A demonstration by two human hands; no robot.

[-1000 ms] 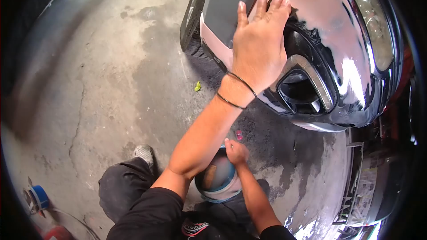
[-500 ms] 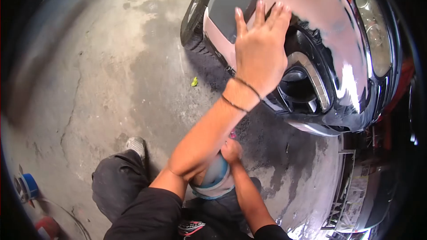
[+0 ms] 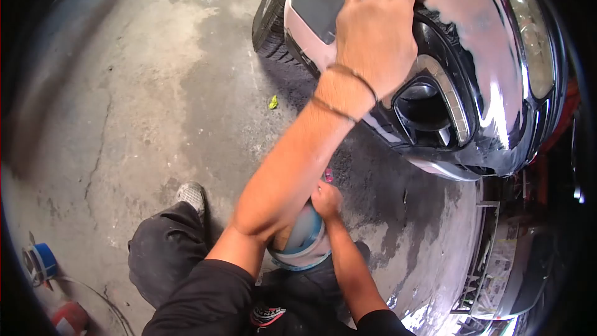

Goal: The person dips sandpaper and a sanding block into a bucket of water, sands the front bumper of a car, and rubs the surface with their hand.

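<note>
My left hand (image 3: 376, 40) lies stretched out on the car's front bumper (image 3: 466, 18), palm down and fingers extended, above the fog light housing (image 3: 429, 106). The bumper has pinkish, grey and black patches; a dark band and a thin cord circle my left wrist. Lower down, my right hand (image 3: 327, 200) is closed at the upper edge of a round blue-grey container (image 3: 305, 231) near my legs. What its fingers hold is hidden. A small pink object (image 3: 328, 175) shows just beyond them. My left forearm covers part of the container.
The front tyre (image 3: 273, 31) stands left of the bumper. A yellow-green scrap (image 3: 273, 102) lies on the stained concrete floor (image 3: 149, 99). At lower left are a blue cylindrical item (image 3: 45, 260), a red object (image 3: 69, 318) and a hose (image 3: 99, 298). A metal rack (image 3: 494, 261) stands at right.
My left hand has slid farther up along the bumper, away from the fog light, still flat. My right hand stays closed by the container. The view has shifted slightly.
</note>
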